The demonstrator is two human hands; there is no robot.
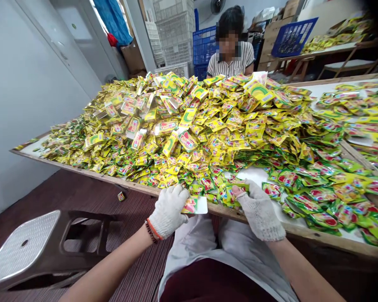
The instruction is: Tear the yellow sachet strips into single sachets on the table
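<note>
My left hand (pixel 171 212), in a white knitted glove, is closed around a small carton (pixel 192 205) at the table's front edge. The carton's white end flap sticks out to the right. My right hand (pixel 258 209), gloved but with a bare thumb tip, pinches a green and yellow sachet (pixel 232 187) just over the table edge, apart from the carton. Whether it grips more than one sachet I cannot tell. Green sachets (pixel 288 178) lie to its right. Beyond both hands rises a large heap of yellow sachets (pixel 214 142), with several small cartons (pixel 170 143) on top.
A wooden rim (pixel 138 187) edges the table. Another person (pixel 231 58) sits behind the heap. At lower left stands a stool (pixel 25 243), and a small packet (pixel 121 196) lies on the floor. White crates (pixel 173 37) and a blue basket (pixel 294 37) are at the back.
</note>
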